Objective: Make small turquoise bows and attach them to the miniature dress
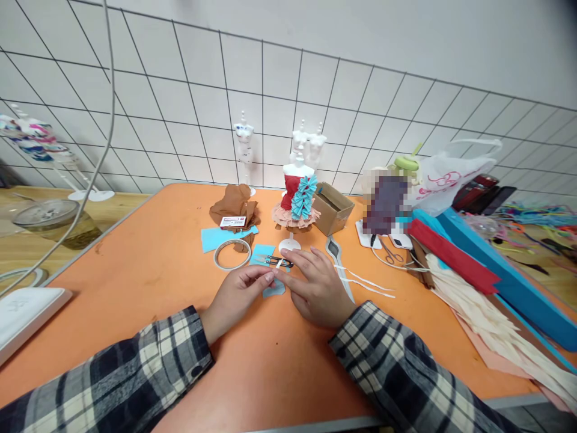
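Left hand (238,296), right hand (318,291): white strip (279,263) between.

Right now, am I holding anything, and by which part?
A small white strip, apparently by its near end, in your left hand; whether your right hand grips it is unclear.

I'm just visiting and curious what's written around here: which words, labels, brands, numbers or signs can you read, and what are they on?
None can be read with certainty:
Red-and-white label on the brown paper: too small.
Pink print on the plastic bag: too blurred.
Faint mark on the white box: too faint.
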Demonstrator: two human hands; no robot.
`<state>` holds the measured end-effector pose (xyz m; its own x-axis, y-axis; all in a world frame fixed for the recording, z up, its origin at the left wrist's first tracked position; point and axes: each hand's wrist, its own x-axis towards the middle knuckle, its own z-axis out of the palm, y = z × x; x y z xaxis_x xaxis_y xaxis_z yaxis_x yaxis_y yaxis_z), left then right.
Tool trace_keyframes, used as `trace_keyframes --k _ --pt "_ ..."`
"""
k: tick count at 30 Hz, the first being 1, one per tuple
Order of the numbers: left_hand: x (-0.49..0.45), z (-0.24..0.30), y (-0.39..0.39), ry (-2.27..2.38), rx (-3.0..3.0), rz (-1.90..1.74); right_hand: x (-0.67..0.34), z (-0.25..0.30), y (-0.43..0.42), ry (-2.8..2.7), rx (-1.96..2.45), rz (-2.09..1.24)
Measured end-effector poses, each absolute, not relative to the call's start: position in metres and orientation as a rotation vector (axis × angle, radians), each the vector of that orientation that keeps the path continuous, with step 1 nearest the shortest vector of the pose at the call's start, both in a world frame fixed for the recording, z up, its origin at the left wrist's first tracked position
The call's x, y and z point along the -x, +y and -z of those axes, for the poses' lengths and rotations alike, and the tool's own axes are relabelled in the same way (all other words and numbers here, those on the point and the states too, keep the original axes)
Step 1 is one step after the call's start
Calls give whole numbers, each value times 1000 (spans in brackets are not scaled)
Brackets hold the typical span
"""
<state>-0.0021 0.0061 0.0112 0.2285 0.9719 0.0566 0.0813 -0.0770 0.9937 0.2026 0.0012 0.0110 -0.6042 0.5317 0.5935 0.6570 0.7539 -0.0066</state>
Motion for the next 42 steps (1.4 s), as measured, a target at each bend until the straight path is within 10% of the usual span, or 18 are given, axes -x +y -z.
trace_keyframes --k 22,42 --pt "8 -8 7 1133 -1528 -1064 -199 1 5 -2283 797 -121" --pt "11 -8 9 1030 -1374 -989 -200 -9 -1 -2412 945 189"
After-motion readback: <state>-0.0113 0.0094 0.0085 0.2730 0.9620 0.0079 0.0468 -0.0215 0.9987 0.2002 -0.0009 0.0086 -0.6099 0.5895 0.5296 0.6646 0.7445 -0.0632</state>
